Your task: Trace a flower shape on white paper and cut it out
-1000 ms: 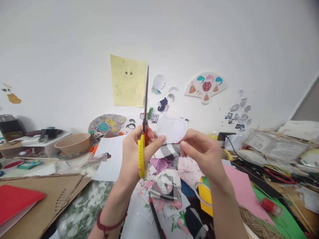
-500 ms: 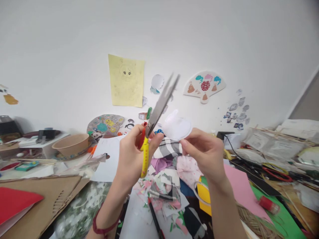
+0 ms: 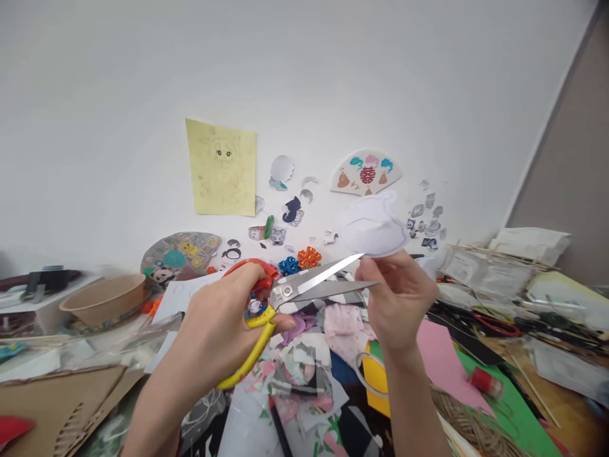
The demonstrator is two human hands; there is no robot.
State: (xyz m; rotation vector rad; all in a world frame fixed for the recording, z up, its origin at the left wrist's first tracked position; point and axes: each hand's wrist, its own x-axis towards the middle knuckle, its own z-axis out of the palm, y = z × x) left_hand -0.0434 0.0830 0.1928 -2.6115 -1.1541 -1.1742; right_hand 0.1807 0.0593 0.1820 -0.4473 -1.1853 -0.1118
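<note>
My left hand (image 3: 238,324) grips a pair of scissors (image 3: 285,291) by its red and yellow handles. The blades are parted and point right, their tips close to the fingers of my right hand (image 3: 397,295). Between the thumb and fingers of that hand is a white paper cutout (image 3: 373,225), rounded with a small bump on its upper edge and a faint drawn line across it. Below both hands lies a heap of paper scraps (image 3: 302,374), with a dark pen (image 3: 280,425) among them.
A tan bowl (image 3: 104,298) and cardboard (image 3: 90,406) stand to the left. On the right are pink paper (image 3: 447,362), green paper (image 3: 511,400), a red thread spool (image 3: 486,383), twine (image 3: 469,422) and a tape roll (image 3: 372,374). Drawings and a paper fan (image 3: 366,172) hang on the wall.
The scissors have swung from pointing up to pointing right, and their blades have spread wider. The paper cutout has turned in my right hand and shifted right. The view has moved slightly right.
</note>
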